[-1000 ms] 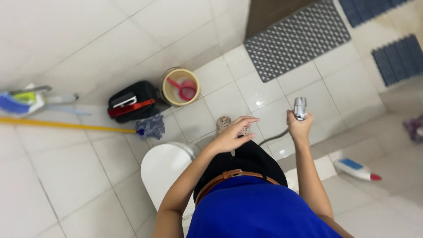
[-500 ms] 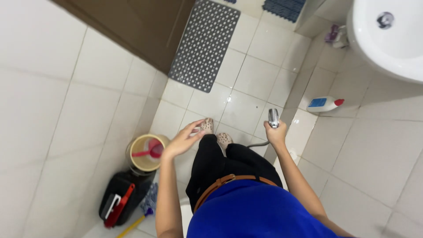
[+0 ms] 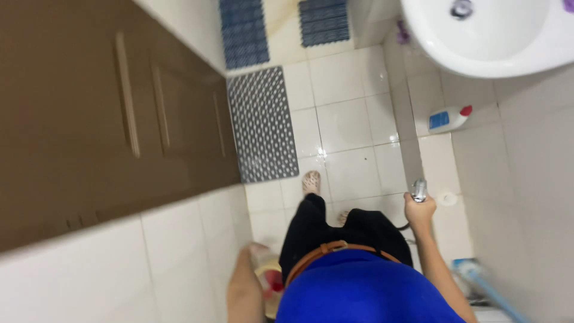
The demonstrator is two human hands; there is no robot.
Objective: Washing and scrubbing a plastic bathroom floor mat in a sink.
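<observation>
- Spray head (image 3: 420,189), chrome and small, sits upright in our right hand (image 3: 420,210); our grip is clamped around its handle, fingers wrapped tight, with the nozzle end poking out above the fist at about 4 o'clock in the head view.
- A dark hose (image 3: 404,226) trails from under that fist toward our leg; we cannot follow it further.
- Our left hand (image 3: 258,254) hangs low at 7 o'clock beside our hip, blurred. We cannot tell whether its grip is apart or together, and it seems to hold nothing.
- Just below that hand we see a yellowish bucket (image 3: 270,287) with something red inside, partly hidden by our arm and blue shirt.
- One sandalled foot (image 3: 311,180) stands on the white floor tiles (image 3: 347,125) near the centre, just beside the lower corner of the grey dotted mat (image 3: 261,122).
- The mat lies along the brown wooden door (image 3: 101,113), which fills the 9 to 11 o'clock side.
- Two blue slatted mats (image 3: 243,31) lie at 12 o'clock, past the threshold.
- A white washbasin (image 3: 496,36) juts in at 1 to 2 o'clock; below it, a white bottle with a blue label and red cap (image 3: 448,118) lies on the floor, well apart from the spray head.
- A small round white drain cover (image 3: 446,198) sits just beside our right hand, toward 3 o'clock.
- A pale blue handle (image 3: 484,287) slants across the 5 o'clock corner.
</observation>
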